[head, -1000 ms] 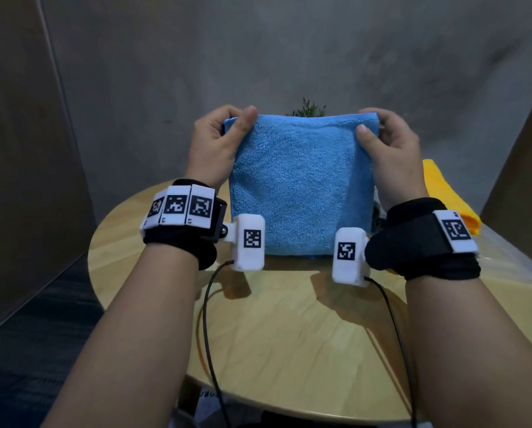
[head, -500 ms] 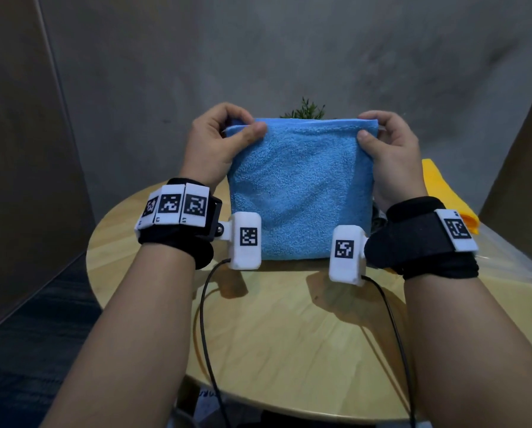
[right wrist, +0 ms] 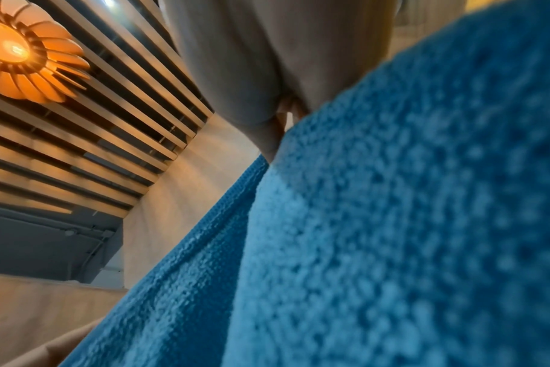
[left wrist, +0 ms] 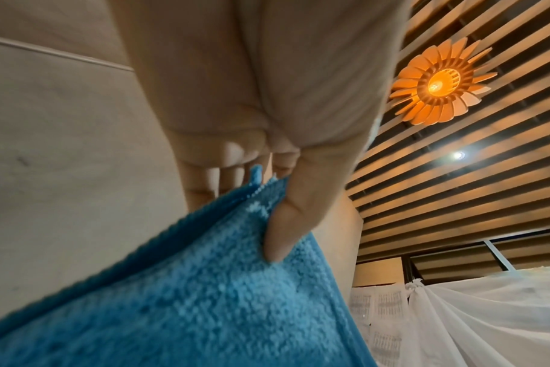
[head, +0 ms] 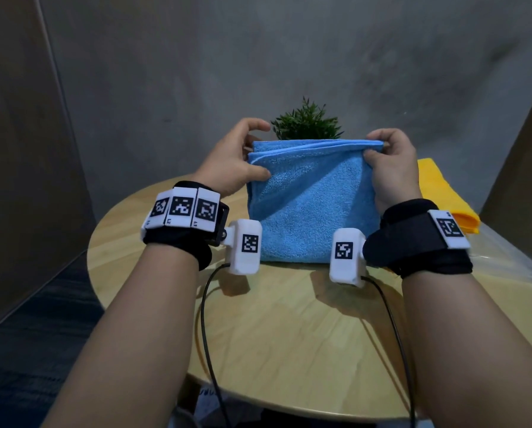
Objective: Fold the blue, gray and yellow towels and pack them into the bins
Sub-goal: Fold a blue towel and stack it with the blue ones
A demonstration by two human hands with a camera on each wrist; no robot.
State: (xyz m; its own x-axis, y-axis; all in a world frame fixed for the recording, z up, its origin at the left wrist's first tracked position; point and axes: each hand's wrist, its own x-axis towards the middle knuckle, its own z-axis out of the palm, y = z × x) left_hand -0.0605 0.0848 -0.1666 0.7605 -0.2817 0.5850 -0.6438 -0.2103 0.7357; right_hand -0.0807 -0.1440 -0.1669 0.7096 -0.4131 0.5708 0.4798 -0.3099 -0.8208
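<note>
Folded blue towel (head: pixel 311 205) held upright over round wooden table (head: pixel 289 329), bottom edge at or just above tabletop; can't tell if touching. Several layers showing along top edge.

Left hand (head: pixel 232 156) at towel's top-left corner: thumb (left wrist: pixel 286 218) pressed on near face, fingers (left wrist: pixel 211 178) curled behind far side, so pinching the corner. Index raised a bit above the edge in head view.

Right hand (head: pixel 391 168) at top-right corner, thumb in front, fingers hooked over top edge, clamped on the towel. Right wrist view mostly blurred blue terry (right wrist: pixel 393 223) w/ palm (right wrist: pixel 267 62) above; fingers not visible there.

Yellow towel (head: pixel 443 196) lying at table's right side, behind right wrist, partly on clear plastic bin (head: pixel 511 264). Gray towel not seen.

Small green plant (head: pixel 307 123) behind blue towel, near wall. Black wrist straps w/ white marker blocks on both forearms, cables trailing down. Flower-shaped ceiling lamp (left wrist: pixel 440 82) lit, slatted ceiling around it.
</note>
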